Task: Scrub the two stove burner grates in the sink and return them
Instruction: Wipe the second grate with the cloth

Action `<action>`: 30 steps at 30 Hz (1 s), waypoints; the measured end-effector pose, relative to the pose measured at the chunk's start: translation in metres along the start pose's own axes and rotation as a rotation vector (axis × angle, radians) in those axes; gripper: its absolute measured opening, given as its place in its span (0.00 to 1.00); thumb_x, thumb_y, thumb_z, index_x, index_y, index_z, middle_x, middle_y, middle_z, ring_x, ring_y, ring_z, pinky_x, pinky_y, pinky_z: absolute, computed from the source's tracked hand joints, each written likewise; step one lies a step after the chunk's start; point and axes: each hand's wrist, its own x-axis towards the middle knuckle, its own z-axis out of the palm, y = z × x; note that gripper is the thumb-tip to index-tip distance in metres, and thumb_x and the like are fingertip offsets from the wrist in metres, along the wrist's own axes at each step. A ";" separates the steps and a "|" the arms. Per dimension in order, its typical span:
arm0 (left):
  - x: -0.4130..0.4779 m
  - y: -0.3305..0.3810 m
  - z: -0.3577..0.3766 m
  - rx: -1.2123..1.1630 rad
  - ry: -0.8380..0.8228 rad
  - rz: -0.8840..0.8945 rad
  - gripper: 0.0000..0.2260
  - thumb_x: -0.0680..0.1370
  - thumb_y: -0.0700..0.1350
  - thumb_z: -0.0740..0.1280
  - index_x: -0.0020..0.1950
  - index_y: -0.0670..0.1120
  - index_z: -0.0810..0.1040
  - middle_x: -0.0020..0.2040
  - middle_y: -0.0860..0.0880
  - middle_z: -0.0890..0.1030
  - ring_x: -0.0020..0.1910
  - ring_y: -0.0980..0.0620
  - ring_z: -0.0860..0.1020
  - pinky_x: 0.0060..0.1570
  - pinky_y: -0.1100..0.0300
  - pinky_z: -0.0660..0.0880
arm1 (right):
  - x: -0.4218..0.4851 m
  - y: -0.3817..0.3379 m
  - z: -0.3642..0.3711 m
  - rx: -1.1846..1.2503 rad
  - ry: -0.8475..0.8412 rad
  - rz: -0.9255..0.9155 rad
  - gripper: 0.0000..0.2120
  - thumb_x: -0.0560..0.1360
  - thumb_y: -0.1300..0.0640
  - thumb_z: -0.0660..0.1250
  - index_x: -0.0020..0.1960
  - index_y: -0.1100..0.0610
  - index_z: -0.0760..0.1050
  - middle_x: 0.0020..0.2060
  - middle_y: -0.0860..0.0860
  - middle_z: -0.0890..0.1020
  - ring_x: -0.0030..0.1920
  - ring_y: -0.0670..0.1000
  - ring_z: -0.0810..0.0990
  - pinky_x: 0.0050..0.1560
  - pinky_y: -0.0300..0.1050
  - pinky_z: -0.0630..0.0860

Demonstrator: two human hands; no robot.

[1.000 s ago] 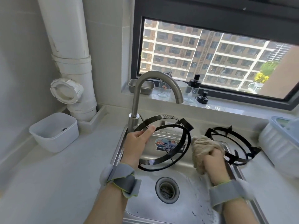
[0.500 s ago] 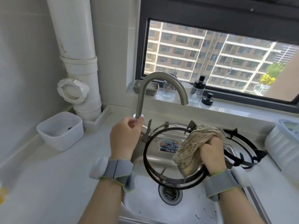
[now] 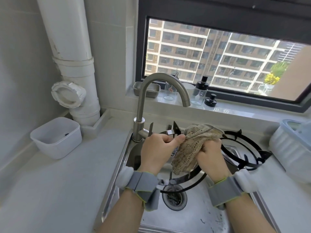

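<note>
While the left hand (image 3: 158, 152) grips its upper rim, fingers curled round the metal and thumb laid along the top, the grate (image 3: 188, 179) stands tilted on edge in the sink (image 3: 114, 174). Its lower arc crosses just behind the drain (image 3: 174, 197); whether it touches the basin floor I cannot tell. The right hand (image 3: 210, 158) clutches a beige mesh cloth (image 3: 193, 145), fingers closed into the bunched fabric, and holds it against the grate's right side. The cloth hides much of the ring and meets the left thumb. 2 prongs of the grate poke up behind the left hand, near the faucet (image 3: 140, 105) base.

The 2nd grate (image 3: 247, 163) lies flat to the right, over the sink's far right corner and the counter edge, partly hidden by the right hand. Both wrists wear grey bands (image 3: 139, 182). Dark specks dot the wet basin near the front.

Right of the 2nd grate stands a white ribbed container (image 3: 289, 145), cut off by the frame. On the counter (image 3: 58, 190) to the left sits a white tub (image 3: 55, 137), beside a white pipe (image 3: 70, 47) in the corner. Behind the faucet, the sill (image 3: 235, 110) carries a metal tin (image 3: 146, 89) and glass jars (image 3: 200, 93), under a window (image 3: 218, 56) facing apartment blocks.
</note>
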 end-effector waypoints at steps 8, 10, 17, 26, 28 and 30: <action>0.006 -0.015 -0.021 -0.361 0.143 -0.206 0.26 0.68 0.60 0.70 0.21 0.50 0.60 0.20 0.55 0.58 0.22 0.55 0.56 0.28 0.63 0.58 | -0.001 0.033 0.003 0.249 0.110 0.389 0.14 0.68 0.79 0.56 0.29 0.66 0.71 0.29 0.55 0.72 0.35 0.49 0.68 0.37 0.40 0.62; 0.007 -0.016 -0.019 -0.384 0.153 -0.220 0.26 0.68 0.59 0.70 0.21 0.50 0.60 0.20 0.54 0.58 0.23 0.55 0.56 0.32 0.62 0.60 | 0.005 0.031 0.004 0.393 0.157 0.436 0.08 0.69 0.79 0.55 0.40 0.77 0.73 0.35 0.68 0.75 0.39 0.53 0.69 0.40 0.43 0.64; 0.007 -0.027 -0.030 -0.433 0.178 -0.171 0.25 0.68 0.59 0.69 0.26 0.41 0.66 0.24 0.50 0.59 0.25 0.54 0.57 0.33 0.58 0.59 | 0.002 0.047 -0.020 0.548 0.392 0.656 0.17 0.76 0.74 0.54 0.44 0.53 0.66 0.24 0.49 0.73 0.29 0.32 0.75 0.33 0.23 0.67; 0.006 -0.022 -0.028 -0.542 0.133 -0.171 0.23 0.72 0.52 0.69 0.22 0.48 0.64 0.20 0.55 0.60 0.19 0.58 0.56 0.20 0.71 0.56 | -0.003 0.037 0.008 0.327 0.126 0.550 0.08 0.70 0.78 0.55 0.46 0.79 0.70 0.40 0.70 0.76 0.42 0.68 0.73 0.42 0.41 0.75; 0.007 -0.024 -0.026 -0.564 0.143 -0.185 0.23 0.72 0.52 0.69 0.23 0.48 0.62 0.20 0.55 0.59 0.19 0.58 0.55 0.20 0.70 0.56 | 0.002 0.032 0.008 0.261 0.161 0.469 0.08 0.67 0.79 0.56 0.33 0.73 0.71 0.30 0.56 0.72 0.34 0.55 0.69 0.31 0.38 0.66; 0.005 -0.025 -0.023 -0.564 0.141 -0.198 0.24 0.73 0.52 0.69 0.23 0.48 0.61 0.20 0.54 0.58 0.20 0.57 0.55 0.21 0.70 0.56 | 0.002 0.029 0.010 0.180 0.214 0.420 0.14 0.66 0.77 0.58 0.27 0.62 0.68 0.28 0.51 0.71 0.30 0.51 0.66 0.29 0.40 0.62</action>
